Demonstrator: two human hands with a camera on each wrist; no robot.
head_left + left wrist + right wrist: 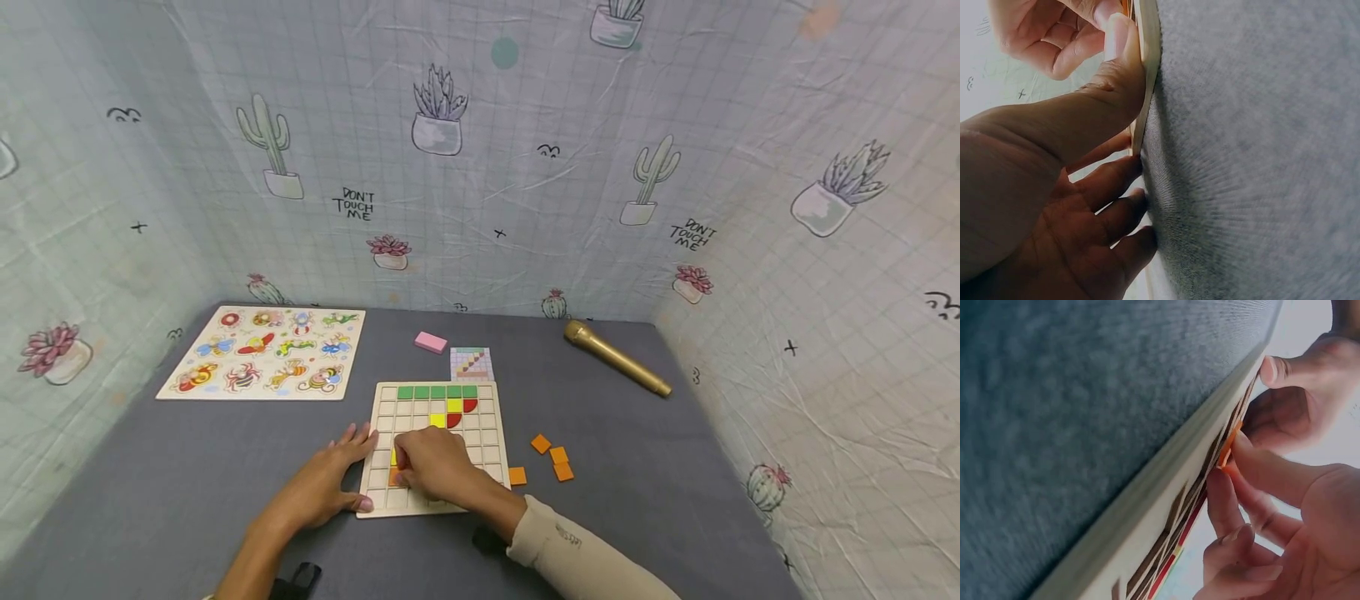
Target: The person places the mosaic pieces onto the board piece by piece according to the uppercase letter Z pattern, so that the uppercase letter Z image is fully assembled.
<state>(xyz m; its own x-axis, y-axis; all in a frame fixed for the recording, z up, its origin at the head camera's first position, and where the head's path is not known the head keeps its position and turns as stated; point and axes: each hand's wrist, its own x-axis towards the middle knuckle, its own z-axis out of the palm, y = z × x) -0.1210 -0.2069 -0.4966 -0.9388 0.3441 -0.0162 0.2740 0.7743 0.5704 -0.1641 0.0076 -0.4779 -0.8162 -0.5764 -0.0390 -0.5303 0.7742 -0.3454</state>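
A square wooden grid board (381, 503) lies on the table, with green squares (438, 392) along its far row. Yellow squares (454, 406) and red quarter-round pieces (470, 406) sit nearer in. My right hand (437, 462) is over the board's left part, pinching an orange square tile (1229, 447) between thumb and fingers at a near-left cell. My left hand (322, 485) rests along the board's left edge, fingers spread, the thumb touching the rim near the corner. Part of the board's middle is hidden beneath my right hand and forearm.
Several loose orange tiles (558, 455) lie right of the board. Behind it are a small pattern card (471, 364) and a pink block (431, 342). An insect picture board (262, 354) lies at the back left, a gold microphone (618, 358) at the back right.
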